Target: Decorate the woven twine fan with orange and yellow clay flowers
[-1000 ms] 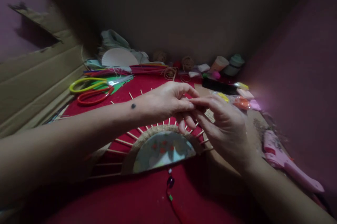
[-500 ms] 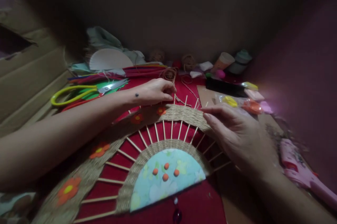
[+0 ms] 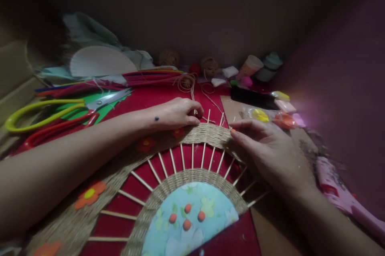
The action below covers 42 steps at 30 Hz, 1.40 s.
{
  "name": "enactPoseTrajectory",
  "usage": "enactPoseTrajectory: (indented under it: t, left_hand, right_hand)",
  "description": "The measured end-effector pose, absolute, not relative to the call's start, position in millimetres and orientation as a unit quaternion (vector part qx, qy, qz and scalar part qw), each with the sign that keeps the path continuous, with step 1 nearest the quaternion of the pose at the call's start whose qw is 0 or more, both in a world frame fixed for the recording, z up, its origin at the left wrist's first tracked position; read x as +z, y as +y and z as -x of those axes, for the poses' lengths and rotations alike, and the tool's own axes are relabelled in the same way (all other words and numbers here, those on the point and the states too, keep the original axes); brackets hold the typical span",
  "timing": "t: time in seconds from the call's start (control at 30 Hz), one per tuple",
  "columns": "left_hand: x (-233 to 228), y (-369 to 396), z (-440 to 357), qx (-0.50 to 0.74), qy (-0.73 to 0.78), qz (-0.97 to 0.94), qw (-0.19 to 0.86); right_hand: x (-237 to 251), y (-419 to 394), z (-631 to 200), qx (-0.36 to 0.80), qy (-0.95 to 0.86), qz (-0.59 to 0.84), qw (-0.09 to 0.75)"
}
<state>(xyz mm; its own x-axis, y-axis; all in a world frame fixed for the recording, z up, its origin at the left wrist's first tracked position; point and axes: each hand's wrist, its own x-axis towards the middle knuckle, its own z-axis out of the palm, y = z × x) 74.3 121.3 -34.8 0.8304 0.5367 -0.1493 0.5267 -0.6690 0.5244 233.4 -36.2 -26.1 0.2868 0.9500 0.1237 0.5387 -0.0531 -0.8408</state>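
At the outer jute-woven band (image 3: 207,134) of the half-round stick fan: left hand (image 3: 177,112) pinches twine strand (image 3: 197,105), right hand (image 3: 267,150) open, pressing weave; mid-weaving.

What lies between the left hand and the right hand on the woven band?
In the head view, between the left hand and right hand lie the woven band and upright wooden sticks.

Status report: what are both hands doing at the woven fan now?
Left hand pinching twine at woven band top edge. Right hand resting on band's right end, fingers flat. Scissors lying clear, far left.
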Motion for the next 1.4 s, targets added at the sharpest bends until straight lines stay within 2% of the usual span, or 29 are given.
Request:
enactPoseTrajectory:
  t: [0.13, 0.23, 0.47, 0.8, 0.93, 1.03, 1.4]
  left_hand:
    - [-38.8, 121.4, -73.4, 0.008, 0.291, -0.918, 0.269]
    - [-43.2, 121.8, -72.4, 0.031, 0.306, -0.913, 0.266]
    - [-50.2, 119.5, -71.7, 0.085, 0.350, -0.885, 0.296]
    - [-50.1, 117.6, -71.8, 0.086, 0.353, -0.885, 0.291]
    - [-50.0, 116.8, -72.3, 0.089, 0.350, -0.887, 0.288]
    - [-49.9, 117.0, -72.8, 0.088, 0.350, -0.888, 0.284]
    - [-49.2, 117.2, -72.8, 0.085, 0.354, -0.889, 0.278]
  right_hand:
    - [-33.5, -27.1, -231.2, 0.225, -0.584, 0.678, 0.386]
    - [-35.4, -16.8, -226.4, 0.201, -0.629, 0.675, 0.330]
    - [-45.3, 7.5, -221.0, 0.161, -0.702, 0.646, 0.255]
    - [-67.8, 5.6, -222.9, 0.023, -0.780, 0.572, 0.252]
    - [-73.4, 3.9, -224.8, -0.014, -0.813, 0.541, 0.216]
    - [-71.3, 1.6, -225.4, -0.013, -0.822, 0.536, 0.193]
    - [-54.2, 0.7, -221.5, 0.041, -0.775, 0.584, 0.237]
